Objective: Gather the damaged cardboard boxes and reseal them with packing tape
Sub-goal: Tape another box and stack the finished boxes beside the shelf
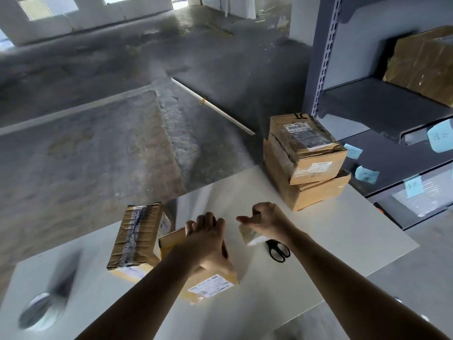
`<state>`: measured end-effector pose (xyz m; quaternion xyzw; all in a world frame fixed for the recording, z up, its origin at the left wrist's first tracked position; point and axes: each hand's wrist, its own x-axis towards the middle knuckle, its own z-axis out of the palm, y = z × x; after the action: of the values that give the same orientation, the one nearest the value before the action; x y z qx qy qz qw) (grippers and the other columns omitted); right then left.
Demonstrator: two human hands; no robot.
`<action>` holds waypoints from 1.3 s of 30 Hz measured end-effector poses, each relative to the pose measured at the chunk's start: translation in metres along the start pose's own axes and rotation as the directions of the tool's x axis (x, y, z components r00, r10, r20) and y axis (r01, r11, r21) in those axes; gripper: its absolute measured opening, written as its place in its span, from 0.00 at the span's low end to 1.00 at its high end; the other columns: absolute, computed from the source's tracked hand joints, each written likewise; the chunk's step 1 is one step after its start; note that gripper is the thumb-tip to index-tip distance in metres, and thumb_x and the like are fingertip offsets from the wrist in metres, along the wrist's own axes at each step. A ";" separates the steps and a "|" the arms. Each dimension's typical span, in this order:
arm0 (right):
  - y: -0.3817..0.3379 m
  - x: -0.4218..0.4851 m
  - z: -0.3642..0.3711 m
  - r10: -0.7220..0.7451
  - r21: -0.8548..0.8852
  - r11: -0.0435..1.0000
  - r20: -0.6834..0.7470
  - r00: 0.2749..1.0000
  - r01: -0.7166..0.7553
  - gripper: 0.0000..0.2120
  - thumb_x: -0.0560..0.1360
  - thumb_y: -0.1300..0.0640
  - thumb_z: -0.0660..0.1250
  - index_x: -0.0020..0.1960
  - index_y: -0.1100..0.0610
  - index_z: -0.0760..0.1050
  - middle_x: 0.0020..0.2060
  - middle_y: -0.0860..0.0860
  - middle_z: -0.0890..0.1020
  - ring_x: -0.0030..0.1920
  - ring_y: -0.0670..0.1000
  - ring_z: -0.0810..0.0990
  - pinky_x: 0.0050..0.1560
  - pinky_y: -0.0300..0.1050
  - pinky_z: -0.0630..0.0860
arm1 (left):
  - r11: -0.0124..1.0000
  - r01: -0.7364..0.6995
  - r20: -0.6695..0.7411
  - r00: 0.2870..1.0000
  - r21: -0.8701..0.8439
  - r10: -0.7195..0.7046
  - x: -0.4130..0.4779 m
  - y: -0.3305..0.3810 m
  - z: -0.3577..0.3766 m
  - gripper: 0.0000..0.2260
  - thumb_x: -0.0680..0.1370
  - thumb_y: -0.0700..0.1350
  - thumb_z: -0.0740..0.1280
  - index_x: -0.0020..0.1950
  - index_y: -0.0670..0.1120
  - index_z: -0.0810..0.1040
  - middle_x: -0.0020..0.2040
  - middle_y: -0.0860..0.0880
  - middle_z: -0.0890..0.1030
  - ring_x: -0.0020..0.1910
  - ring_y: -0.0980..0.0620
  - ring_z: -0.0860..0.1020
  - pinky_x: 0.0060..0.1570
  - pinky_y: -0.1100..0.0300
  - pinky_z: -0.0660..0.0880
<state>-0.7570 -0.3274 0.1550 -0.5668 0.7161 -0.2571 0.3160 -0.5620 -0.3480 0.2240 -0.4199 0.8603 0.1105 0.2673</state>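
Worn on the head, aimed forward and steeply down across a white table (331, 231). Wide-angle, with the floor (98, 143) bowed across the upper half and grey shelving (367, 106) leaning in along the right border. Very near to both forearms, entering from the bottom edge. Left hand (208, 241) on a small box (171, 241) and right hand (267, 217) round a pale object (251, 238) just below centre. Stacked boxes (306, 163) farther off, right of centre.

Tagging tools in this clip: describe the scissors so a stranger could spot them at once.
Find the white table. Near its middle, just right of the small box the right hand holds, lie the scissors. They are the only black item there; everything else nearby is brown cardboard.
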 end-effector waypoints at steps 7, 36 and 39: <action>-0.005 0.002 -0.010 -0.055 0.043 0.998 0.083 0.995 0.051 0.18 0.74 0.40 0.71 0.38 0.52 0.71 0.33 0.48 0.76 0.36 0.48 0.78 0.37 0.46 0.75 | 0.961 -0.051 -0.085 0.996 -0.272 0.029 0.013 -0.010 -0.027 0.43 0.73 0.75 0.55 0.80 0.50 0.53 0.81 0.47 0.53 0.79 0.44 0.52 0.75 0.42 0.52; 0.039 -0.040 -0.019 0.010 0.213 0.976 -0.263 0.965 0.048 0.12 0.84 0.54 0.59 0.57 0.61 0.76 0.53 0.55 0.83 0.52 0.50 0.80 0.47 0.39 0.77 | 0.729 -0.205 -0.055 0.973 -0.653 0.225 0.086 -0.002 -0.032 0.12 0.76 0.50 0.72 0.58 0.49 0.83 0.52 0.53 0.85 0.54 0.53 0.82 0.60 0.50 0.78; 0.060 -0.050 -0.005 0.081 0.142 0.988 -0.206 0.975 -0.052 0.11 0.82 0.54 0.60 0.61 0.58 0.74 0.57 0.53 0.82 0.56 0.50 0.79 0.56 0.43 0.75 | 0.697 -0.170 -0.048 0.980 -0.696 0.192 0.089 -0.004 -0.029 0.13 0.76 0.48 0.73 0.59 0.48 0.82 0.53 0.52 0.85 0.55 0.54 0.81 0.56 0.56 0.78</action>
<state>-0.7918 -0.2645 0.1225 -0.4891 0.7451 -0.3532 0.2845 -0.6149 -0.4213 0.1989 -0.4011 0.7882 0.4580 0.0895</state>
